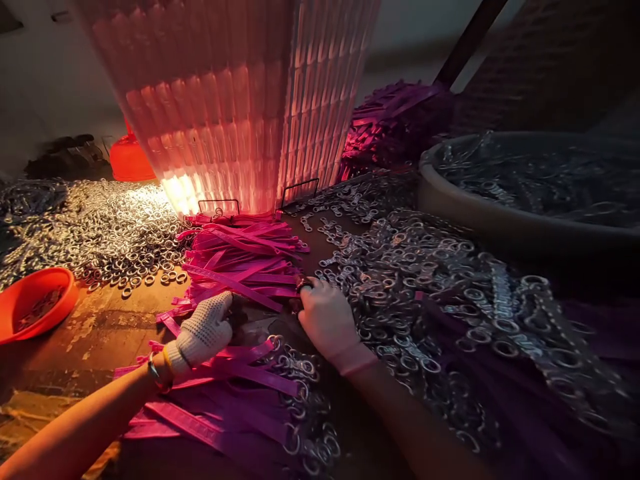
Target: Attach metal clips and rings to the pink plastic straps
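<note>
My left hand, in a white dotted work glove, is closed beside a dark area at the near edge of a pile of pink straps. Its fingertips are in shadow, so what they hold cannot be made out. My right hand, in a pale glove, has its fingers curled at the right end of that pile, around something small and dark that I cannot identify. Below both hands lie more pink straps with metal rings and clips at their right ends.
Loose metal rings heap at the left, beside an orange-red bowl and a lit red lamp. Translucent ribbed plastic panels rise behind. Metal clips spread at right, near a large tub. Purple straps pile behind.
</note>
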`<state>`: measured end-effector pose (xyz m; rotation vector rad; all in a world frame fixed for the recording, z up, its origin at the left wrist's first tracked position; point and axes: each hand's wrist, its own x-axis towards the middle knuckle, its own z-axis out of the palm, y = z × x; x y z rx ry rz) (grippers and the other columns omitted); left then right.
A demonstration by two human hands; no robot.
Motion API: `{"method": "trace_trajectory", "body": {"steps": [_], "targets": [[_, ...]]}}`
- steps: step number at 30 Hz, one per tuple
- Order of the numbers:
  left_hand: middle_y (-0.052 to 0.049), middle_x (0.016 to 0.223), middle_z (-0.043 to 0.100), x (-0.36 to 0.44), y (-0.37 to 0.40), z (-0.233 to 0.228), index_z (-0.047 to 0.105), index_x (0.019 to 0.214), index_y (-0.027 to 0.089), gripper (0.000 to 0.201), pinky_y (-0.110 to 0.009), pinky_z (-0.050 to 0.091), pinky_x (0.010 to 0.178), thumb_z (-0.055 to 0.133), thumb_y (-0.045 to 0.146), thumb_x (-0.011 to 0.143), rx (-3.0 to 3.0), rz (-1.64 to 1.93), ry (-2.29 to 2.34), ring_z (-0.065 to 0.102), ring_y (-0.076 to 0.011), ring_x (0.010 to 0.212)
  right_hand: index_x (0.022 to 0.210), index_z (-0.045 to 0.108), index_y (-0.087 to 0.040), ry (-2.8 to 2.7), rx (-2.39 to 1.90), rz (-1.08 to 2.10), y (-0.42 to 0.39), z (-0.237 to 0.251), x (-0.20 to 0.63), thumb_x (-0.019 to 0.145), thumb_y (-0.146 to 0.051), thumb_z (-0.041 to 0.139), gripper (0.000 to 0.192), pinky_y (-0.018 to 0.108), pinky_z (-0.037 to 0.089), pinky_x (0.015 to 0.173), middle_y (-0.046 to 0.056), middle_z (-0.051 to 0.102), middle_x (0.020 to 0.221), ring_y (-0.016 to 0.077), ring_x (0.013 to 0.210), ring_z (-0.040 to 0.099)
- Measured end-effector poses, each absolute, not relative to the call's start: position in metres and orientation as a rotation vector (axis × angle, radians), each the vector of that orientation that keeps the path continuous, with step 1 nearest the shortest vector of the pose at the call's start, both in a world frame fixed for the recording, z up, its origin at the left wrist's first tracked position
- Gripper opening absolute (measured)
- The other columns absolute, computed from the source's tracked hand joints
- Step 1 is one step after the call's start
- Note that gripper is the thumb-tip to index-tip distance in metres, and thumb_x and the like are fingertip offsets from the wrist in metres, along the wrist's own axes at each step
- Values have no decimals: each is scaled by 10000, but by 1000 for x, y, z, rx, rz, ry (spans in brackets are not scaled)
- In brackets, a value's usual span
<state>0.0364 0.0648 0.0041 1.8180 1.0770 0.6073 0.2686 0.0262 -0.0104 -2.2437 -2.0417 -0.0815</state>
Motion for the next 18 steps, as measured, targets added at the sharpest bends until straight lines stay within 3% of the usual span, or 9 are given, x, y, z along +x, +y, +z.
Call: {"method": "trace_trajectory", "body": {"steps": [3,7,11,18], "targets": [[-116,1172,666,36,67,-5,632,1159,157,539,-429,508,976,477,-3,668,2402,628,1007,620,-263,1090,995,666,-94,-2040,-2290,-70,39,-13,266,813,-69,474,266,337,440,751,207,659,1079,277,947,632],[-185,1410,517,42,81,-17,556,1308,136,620,-423,530,936,475,-23,714,2729,423,1069,591,-311,1169,1021,662,-149,-2074,-2336,-6,45,-9,268,827,-92,497,261,280,429,725,137,691,1027,220,918,660],[-211,1297,586,47,92,-22,580,1293,155,494,-451,548,820,427,26,841,2725,213,1282,656,-317,1007,1007,658,-159,-2124,-2354,33,49,7,269,829,-85,484,261,262,427,691,116,706,1032,197,892,679],[-194,1169,603,34,86,-19,652,1104,169,325,-407,507,747,393,128,914,2608,339,1299,637,-280,865,1006,665,-120,-2186,-2337,-13,60,83,268,855,-179,477,249,300,450,706,147,727,955,253,909,693]]}}
